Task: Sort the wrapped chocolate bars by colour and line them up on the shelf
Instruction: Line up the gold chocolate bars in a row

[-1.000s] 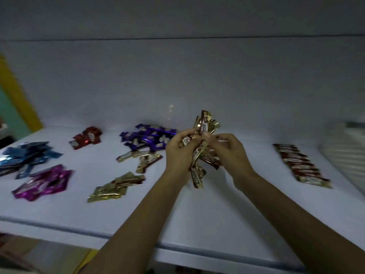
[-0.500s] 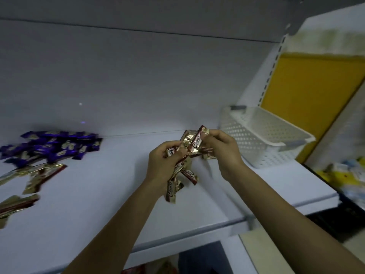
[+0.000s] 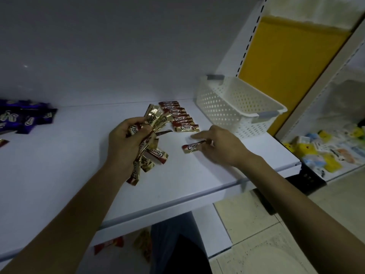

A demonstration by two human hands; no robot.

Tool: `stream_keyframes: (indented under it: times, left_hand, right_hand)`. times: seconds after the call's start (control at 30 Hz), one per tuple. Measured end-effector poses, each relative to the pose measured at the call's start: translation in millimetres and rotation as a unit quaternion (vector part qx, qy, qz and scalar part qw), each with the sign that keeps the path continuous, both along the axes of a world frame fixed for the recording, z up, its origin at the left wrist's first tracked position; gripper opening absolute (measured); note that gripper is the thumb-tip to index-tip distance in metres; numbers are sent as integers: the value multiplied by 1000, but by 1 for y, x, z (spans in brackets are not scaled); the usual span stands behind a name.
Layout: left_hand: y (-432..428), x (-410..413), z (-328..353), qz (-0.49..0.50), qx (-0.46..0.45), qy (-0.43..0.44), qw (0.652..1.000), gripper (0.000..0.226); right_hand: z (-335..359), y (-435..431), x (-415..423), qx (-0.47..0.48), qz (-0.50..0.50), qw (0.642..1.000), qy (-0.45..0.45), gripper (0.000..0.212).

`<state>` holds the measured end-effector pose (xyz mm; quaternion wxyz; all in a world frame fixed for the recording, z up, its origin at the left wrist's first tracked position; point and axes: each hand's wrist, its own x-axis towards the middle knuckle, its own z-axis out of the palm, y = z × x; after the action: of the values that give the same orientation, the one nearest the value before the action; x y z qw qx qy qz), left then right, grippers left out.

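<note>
At the far left lay a heap of purple bars (image 3: 25, 115), kept apart from the other colours; the picture's edge cut it, so they could not be counted. The shelf (image 3: 79, 175) was white and wide. Over its middle the person's left grip (image 3: 126, 143) was curled tight round a bunch of gold-and-red bars (image 3: 152, 133). The bars stuck out above and below it like a fan, likely so one could be pulled out at a time. At least six showed, but they were too mixed up to count well.

Behind, near the back wall, stood the row of gold-and-red bars (image 3: 178, 118), each one lying partly on the next. About eight showed. Just in front of the row, the right grip (image 3: 219, 147) pinched the right end of one single bar (image 3: 191, 147), low at the shelf, with its name facing up. It looked meant to go next in the row. Just beside the row, on the right, stood one white basket (image 3: 237, 103) with holes in its sides
</note>
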<state>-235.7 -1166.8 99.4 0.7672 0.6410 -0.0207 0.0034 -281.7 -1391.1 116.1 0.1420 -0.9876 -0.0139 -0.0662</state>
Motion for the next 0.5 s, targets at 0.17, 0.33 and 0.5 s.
stream_keyframes:
  times: [0.17,0.33,0.5]
  left_hand:
    - [-1,1,0,17,-20,5,1000,21]
    - [-1,3,-2,26,-15,-3,1000,22]
    - [-2,3,0,25,-16,-5,1000,21]
  right_hand:
    - [-2,-5,27,26,-11,999,-42,12]
    - [-6,-1,50,33,-37,996,-71,16]
    - [-9,0,58,55,-41,995,-79,17]
